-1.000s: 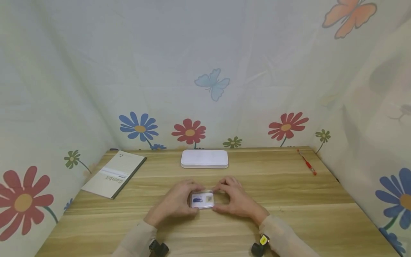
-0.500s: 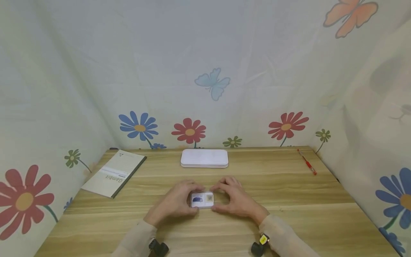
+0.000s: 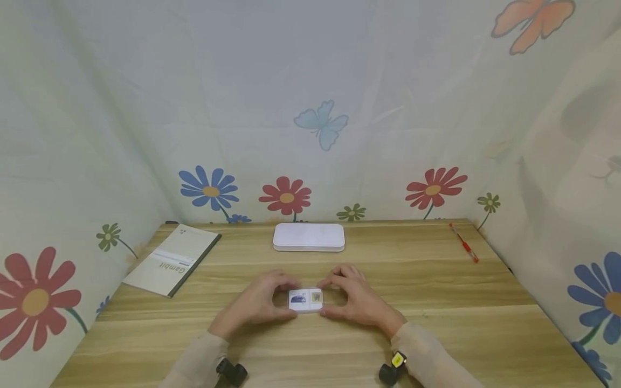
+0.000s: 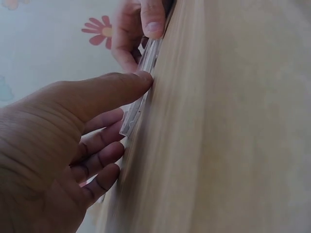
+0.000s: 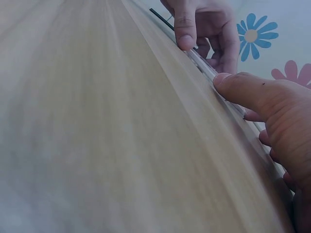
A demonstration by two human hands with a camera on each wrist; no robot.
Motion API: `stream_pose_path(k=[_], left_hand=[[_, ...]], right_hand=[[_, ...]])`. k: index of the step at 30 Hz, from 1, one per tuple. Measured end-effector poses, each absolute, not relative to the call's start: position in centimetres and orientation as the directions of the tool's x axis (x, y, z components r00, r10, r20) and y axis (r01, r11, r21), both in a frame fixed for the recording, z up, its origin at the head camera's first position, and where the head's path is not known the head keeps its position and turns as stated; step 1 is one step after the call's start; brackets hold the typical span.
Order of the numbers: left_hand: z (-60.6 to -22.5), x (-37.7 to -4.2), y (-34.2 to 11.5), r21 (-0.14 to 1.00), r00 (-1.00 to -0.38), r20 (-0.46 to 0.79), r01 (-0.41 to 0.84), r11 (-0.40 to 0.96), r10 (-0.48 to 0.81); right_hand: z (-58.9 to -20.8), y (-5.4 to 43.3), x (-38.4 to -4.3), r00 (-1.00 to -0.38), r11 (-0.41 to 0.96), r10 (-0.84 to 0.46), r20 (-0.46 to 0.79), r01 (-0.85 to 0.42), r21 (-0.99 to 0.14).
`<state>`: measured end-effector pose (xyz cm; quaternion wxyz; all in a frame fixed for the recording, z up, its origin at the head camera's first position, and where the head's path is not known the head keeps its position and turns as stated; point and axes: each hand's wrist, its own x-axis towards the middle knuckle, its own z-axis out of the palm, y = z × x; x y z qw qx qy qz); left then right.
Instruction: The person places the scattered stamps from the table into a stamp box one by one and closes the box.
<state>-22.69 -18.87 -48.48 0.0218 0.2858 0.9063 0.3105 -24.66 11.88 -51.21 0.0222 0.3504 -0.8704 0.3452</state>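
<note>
A small flat clear plastic case [image 3: 305, 307] with a white insert, a dark blue picture on its left and a gold-toned square on its right lies on the table between both hands. My left hand [image 3: 259, 302] holds its left end, thumb at the near edge and index finger at the far edge. My right hand [image 3: 360, 299] grips the right end the same way. In the left wrist view the case [image 4: 129, 121] appears edge-on at the wood, with the left thumb [image 4: 116, 90] across it. The right wrist view has the right thumb [image 5: 243, 90] on its near edge.
Behind the case a white oblong box [image 3: 308, 235] lies on the wooden table [image 3: 310, 353]. A notebook [image 3: 167, 264] marked Gambit lies at the left, a red pen [image 3: 464, 243] at the far right. A flowered curtain [image 3: 388, 108] encloses the table's back and sides.
My left hand has shifted slightly left, its fingertips now nearer the case's left end. The right hand and the case look almost unmoved; the head view has tilted slightly.
</note>
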Motion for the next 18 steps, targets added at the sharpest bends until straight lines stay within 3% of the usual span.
stream_pose_path(k=[18], left_hand=[[-48.78,-22.74,-19.17,0.637,-0.873,0.072,0.412,0.651,0.482]], right_hand=[[-51.06,11.81,-24.5,-0.767,0.532,-0.59,0.253,-0.605,-0.592]])
